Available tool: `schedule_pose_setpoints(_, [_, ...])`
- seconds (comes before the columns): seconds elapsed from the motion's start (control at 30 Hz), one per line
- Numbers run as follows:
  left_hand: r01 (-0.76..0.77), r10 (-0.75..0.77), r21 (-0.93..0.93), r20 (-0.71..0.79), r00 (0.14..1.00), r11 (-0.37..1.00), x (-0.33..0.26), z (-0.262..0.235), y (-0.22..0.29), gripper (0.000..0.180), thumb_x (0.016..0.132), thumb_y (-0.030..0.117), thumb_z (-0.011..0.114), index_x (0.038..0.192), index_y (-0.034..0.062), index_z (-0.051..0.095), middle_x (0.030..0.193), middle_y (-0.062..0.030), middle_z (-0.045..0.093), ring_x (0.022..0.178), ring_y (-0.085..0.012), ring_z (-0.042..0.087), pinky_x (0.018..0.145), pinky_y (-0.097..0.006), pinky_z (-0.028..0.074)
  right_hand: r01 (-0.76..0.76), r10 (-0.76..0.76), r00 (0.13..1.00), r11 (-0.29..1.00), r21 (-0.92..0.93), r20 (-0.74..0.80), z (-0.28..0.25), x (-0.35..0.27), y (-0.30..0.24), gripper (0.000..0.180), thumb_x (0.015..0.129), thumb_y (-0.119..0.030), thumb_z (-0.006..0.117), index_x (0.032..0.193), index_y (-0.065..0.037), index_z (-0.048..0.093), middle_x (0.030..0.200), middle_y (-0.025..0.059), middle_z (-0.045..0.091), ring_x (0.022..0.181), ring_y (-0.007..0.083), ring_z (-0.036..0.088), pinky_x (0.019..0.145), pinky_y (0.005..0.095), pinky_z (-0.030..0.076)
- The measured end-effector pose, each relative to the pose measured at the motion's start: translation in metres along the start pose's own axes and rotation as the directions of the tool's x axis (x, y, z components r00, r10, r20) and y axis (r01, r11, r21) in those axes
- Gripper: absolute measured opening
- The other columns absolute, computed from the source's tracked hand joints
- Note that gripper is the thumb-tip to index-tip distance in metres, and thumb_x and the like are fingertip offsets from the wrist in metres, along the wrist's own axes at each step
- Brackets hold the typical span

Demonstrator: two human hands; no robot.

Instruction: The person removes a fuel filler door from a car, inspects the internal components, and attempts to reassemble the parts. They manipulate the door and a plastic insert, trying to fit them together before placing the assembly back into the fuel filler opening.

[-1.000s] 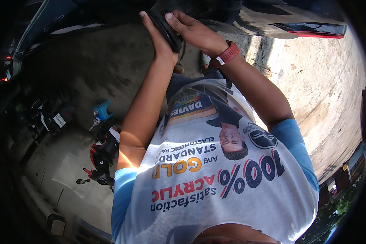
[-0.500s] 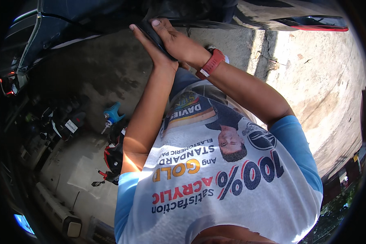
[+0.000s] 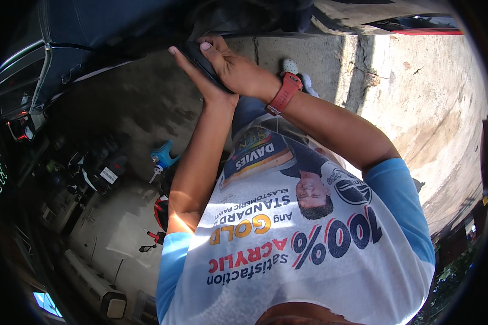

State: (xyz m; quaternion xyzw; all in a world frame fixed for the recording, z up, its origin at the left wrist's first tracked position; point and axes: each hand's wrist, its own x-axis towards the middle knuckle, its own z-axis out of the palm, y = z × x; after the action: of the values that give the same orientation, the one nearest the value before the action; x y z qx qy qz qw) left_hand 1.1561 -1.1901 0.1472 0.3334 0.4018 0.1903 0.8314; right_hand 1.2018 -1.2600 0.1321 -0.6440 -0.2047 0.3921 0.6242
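Note:
Up at the top of the head view, a flat black object (image 3: 201, 64) is held between my two hands; it looks slab-shaped, but its exact kind is not clear. My left hand (image 3: 205, 81) lies along its left and lower side, one digit reaching up past its edge. From the right, my right hand (image 3: 238, 70) closes over it, thumb laid on its near side. A red wristwatch (image 3: 285, 93) is on my right wrist. Both hands are close to a dark car body (image 3: 103, 24), and I cannot tell whether they touch it.
A light clog (image 3: 289, 65) shows on the concrete floor (image 3: 417, 97) beyond my right wrist. Left of my left arm are a blue-teal item with a nozzle (image 3: 164, 154) and red motorcycle parts (image 3: 160, 212). Farther left stands a dark cluster of parts (image 3: 87, 168).
The view has shifted a little, so my hands appear slightly lower and the clog shows more fully. Both hands keep the same hold on the black object.

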Motion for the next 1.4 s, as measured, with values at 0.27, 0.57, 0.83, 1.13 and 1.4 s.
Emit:
schedule_pose_setpoints(0.27, [-0.06,0.059,-0.01,-0.113,0.992,0.998,-0.013,0.027,0.003,0.075,0.1,0.077,0.031,0.124,0.0095,0.054,0.115,-0.0029,0.056,0.11,-0.017,0.056,0.102,-0.034,0.044,-0.003,0.004,1.0,1.0,-0.021,0.013,-0.003,-0.002,-0.01,0.065,0.111,-0.052,0.03,0.141,0.003,0.047,0.142,0.0244,0.054,0.125,0.0429,0.059,0.105,0.0445,0.046])
schedule_pose_setpoints(0.57, [-0.067,0.071,0.057,-0.068,0.995,0.996,-0.001,-0.004,-0.006,0.076,0.1,0.078,0.03,0.128,0.0112,0.054,0.123,-0.0039,0.056,0.117,-0.0205,0.056,0.106,-0.038,0.044,-0.104,0.103,0.994,0.993,0.048,0.031,-0.005,-0.001,-0.015,0.066,0.11,-0.054,0.033,0.143,0.002,0.045,0.137,0.025,0.059,0.123,0.0417,0.061,0.104,0.0426,0.047])
schedule_pose_setpoints(0.83, [-0.013,0.007,-0.069,-0.083,0.997,0.998,-0.013,0.003,-0.003,0.078,0.099,0.078,0.03,0.14,0.0137,0.05,0.136,-0.004,0.053,0.128,-0.0211,0.053,0.112,-0.039,0.041,-0.122,0.119,0.992,0.988,0.099,0.037,-0.007,0.0,-0.016,0.067,0.108,-0.056,0.038,0.142,0.001,0.045,0.126,0.0301,0.065,0.119,0.0409,0.064,0.102,0.0426,0.048])
schedule_pose_setpoints(1.13, [-0.033,0.031,-0.036,-0.05,0.998,0.999,-0.009,0.002,-0.005,0.076,0.1,0.077,0.031,0.136,0.0132,0.052,0.131,-0.0019,0.055,0.125,-0.0177,0.054,0.111,-0.036,0.04,-0.168,0.162,0.981,0.984,0.049,0.11,-0.005,0.002,-0.012,0.07,0.11,-0.056,0.029,0.144,0.003,0.044,0.149,0.0152,0.049,0.129,0.0375,0.058,0.109,0.0392,0.043])
schedule_pose_setpoints(1.4, [-0.017,0.018,-0.004,0.077,0.997,1.0,0.001,-0.014,-0.006,0.074,0.101,0.076,0.031,0.133,0.0131,0.052,0.121,-0.0002,0.054,0.116,-0.0154,0.055,0.105,-0.034,0.043,-0.108,0.115,0.991,0.99,0.087,-0.071,-0.007,-0.011,-0.038,0.05,0.111,-0.036,0.043,0.144,-0.001,0.055,0.128,0.0217,0.067,0.118,0.0336,0.067,0.101,0.0444,0.051])
